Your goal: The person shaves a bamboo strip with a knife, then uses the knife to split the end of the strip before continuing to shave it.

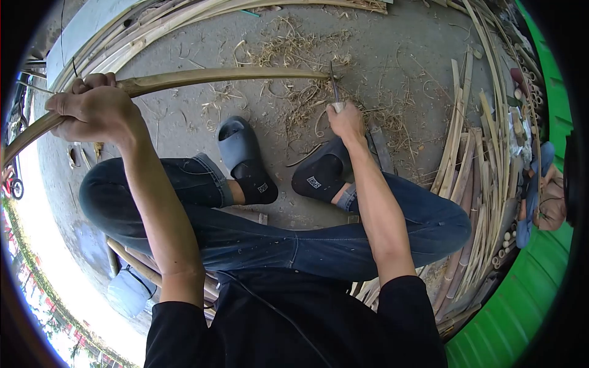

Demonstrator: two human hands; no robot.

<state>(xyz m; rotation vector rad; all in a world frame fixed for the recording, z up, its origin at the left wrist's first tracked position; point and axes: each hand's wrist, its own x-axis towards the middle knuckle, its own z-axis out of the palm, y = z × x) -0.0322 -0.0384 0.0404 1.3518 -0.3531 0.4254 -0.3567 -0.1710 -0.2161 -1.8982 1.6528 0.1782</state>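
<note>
My left hand (98, 110) is wrapped round a long bamboo strip (215, 76), which runs from the lower left edge across to the middle of the floor. With its fingers closed, my right hand (345, 121) grips the pale handle of a knife (334, 83). The narrow blade points away from me and overlaps the far end of the strip. Curled bamboo shavings (307, 98) lie under and around that end. My feet, in dark socks and grey slides (239, 144), are on the floor between the two hands.
Split bamboo strips (485, 202) are piled along the right, beside a green corrugated wall (552, 264). More long strips (159, 30) lie at the upper left. A person (546, 196) sits at the far right edge. A grey bag-like thing (129, 291) is at the lower left.
</note>
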